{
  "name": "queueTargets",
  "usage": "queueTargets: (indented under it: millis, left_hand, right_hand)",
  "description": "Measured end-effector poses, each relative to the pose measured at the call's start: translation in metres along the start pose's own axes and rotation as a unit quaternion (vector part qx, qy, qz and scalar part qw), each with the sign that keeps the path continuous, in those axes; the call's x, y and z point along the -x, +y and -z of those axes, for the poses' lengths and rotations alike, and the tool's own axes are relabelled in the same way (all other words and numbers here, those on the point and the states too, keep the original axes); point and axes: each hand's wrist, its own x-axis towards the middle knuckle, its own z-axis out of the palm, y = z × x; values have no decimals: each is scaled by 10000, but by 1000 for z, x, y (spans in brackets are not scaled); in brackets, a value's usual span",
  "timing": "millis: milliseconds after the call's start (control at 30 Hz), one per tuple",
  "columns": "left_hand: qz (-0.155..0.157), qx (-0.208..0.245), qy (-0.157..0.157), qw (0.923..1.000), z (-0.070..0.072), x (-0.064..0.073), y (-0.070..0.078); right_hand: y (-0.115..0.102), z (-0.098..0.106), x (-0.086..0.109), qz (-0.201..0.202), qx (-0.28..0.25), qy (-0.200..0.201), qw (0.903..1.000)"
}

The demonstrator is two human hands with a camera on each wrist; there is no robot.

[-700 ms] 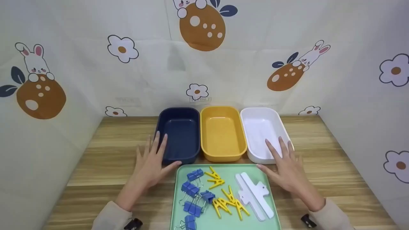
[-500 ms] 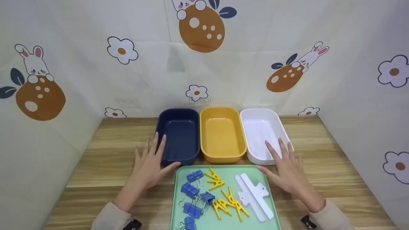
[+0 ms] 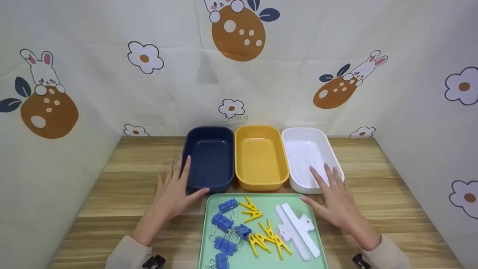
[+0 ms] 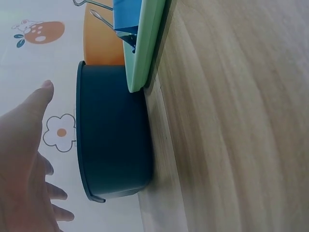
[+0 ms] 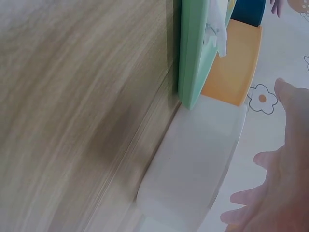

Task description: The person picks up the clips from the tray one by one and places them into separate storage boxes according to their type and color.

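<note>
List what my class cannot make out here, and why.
- Head: near end of the green tray and part of the lowest blue binder clip, cut off by the bottom edge.
- Left wrist: much of the yellow bin, behind the navy bin and green tray.
- Right wrist: inside of the white bin, hidden by its wall.

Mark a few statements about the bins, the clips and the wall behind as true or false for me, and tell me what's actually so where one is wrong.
1. The yellow bin stands between the dark blue bin and the white bin. True.
2. The blue binder clips lie in the dark blue bin. False: they lie on the green tray.
3. Yellow clips outnumber white clips. True.
4. The right grip holds a yellow clip. False: it holds nothing, its fingers spread.
5. The green tray lies nearer the person than the bins. True.
6. The backdrop is plain. False: it shows rabbits and flowers.
</note>
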Motion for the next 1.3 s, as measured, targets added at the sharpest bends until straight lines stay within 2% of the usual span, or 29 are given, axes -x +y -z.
queueTargets:
  millis: [267,367,533,633,733,967,1100,1300]
  left_hand:
    - [58,445,-18,9990,2,-2,-7]
    - [79,810,43,9967,2,-3,-11]
    - [149,1565,58,9876,0,-5,-17]
    - [161,1835,135,9828,-1,-8,-20]
    - [142,1931,216,9808,-2,-10,-22]
    - [8,2104,208,9774,-1,-14,-24]
    - [-103,2120,185,9770,-2,-16,-27]
    - [-212,2198,245,9750,-5,-18,-30]
  right_hand:
    - [-1,2,3,282,-191,33,9994]
    - [-2,2,4,424,-203,32,9989]
    - [-3,0,5,813,-289,201,9961]
    - [-3,-1,6,1257,-293,512,9903]
    - [-4,-3,6,1780,-266,830,9802]
    - [-12,-3,5,2617,-121,1057,9593]
    - [-23,-3,7,2921,-222,911,9518]
    - [-42,-5,9,2975,-714,260,9517]
